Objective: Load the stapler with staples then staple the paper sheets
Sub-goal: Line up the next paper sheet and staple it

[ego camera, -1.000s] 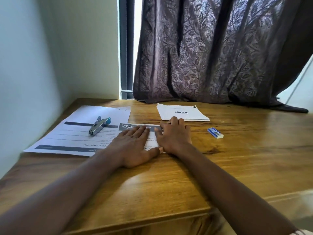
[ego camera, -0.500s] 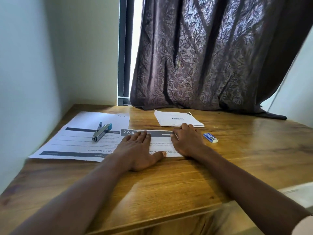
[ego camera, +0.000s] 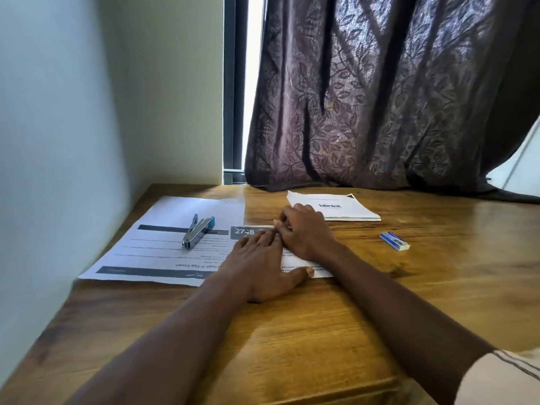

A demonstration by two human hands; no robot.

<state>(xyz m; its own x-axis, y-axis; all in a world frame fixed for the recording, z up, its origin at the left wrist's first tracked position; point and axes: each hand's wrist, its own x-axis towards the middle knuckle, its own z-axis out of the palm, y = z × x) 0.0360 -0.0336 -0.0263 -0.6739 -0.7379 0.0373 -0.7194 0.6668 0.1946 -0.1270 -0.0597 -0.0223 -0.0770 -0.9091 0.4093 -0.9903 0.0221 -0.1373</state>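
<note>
Paper stack (ego camera: 344,207) reads "blinkit" — sheet (ego camera: 175,206), "Egg Carton".

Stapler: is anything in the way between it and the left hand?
Nothing visible. The stapler lies on the large sheet, left of the left hand, with only flat paper between them. The hand rests flat on a smaller sheet.

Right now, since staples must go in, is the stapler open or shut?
Open: the stapler lies on the large sheet with its two arms splayed apart at the far end.
</note>
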